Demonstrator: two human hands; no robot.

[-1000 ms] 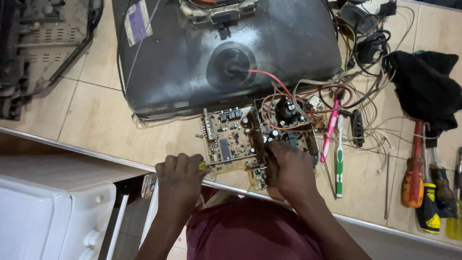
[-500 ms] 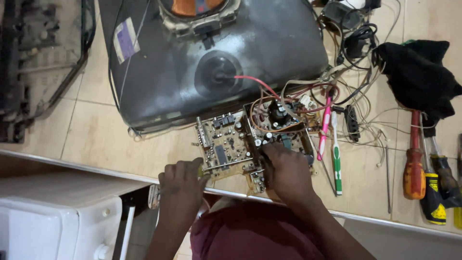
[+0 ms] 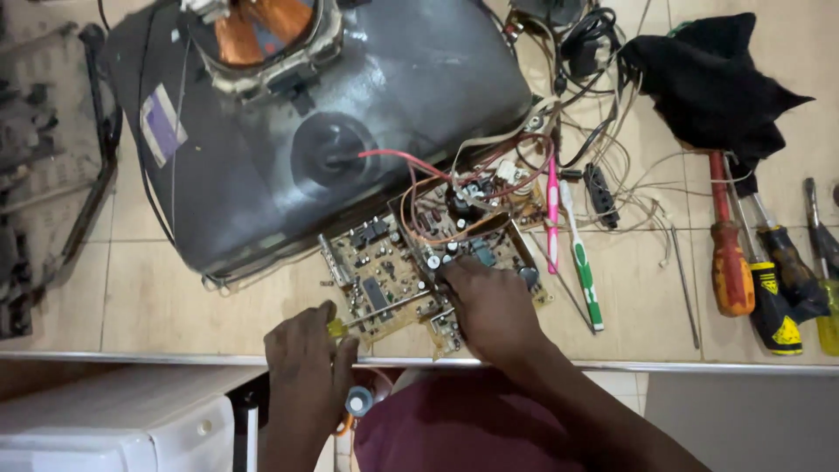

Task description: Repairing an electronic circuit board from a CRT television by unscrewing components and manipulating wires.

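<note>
A brown circuit board point(image 3: 384, 271) with many components lies on the tiled floor beside a large dark picture tube point(image 3: 332, 131). A red wire point(image 3: 393, 157) runs from the tube's cap to the board. My left hand point(image 3: 306, 367) is shut on a small screwdriver point(image 3: 336, 328) with a yellow handle, whose thin shaft reaches onto the board's near edge. My right hand point(image 3: 489, 306) presses down on the board's right part and grips it there. Its fingertips are hidden among the components.
A pink toothbrush point(image 3: 552, 210) and a green-and-white toothbrush point(image 3: 584, 271) lie right of the board. Several screwdrivers point(image 3: 730, 262) lie at the far right. A black cloth point(image 3: 712, 83) and tangled cables point(image 3: 585, 52) sit at the back. A white appliance point(image 3: 114, 428) stands near left.
The camera view has shifted closer and slightly leftward. Both hands stay on the board, the left hand still holding the small screwdriver at its near edge.
</note>
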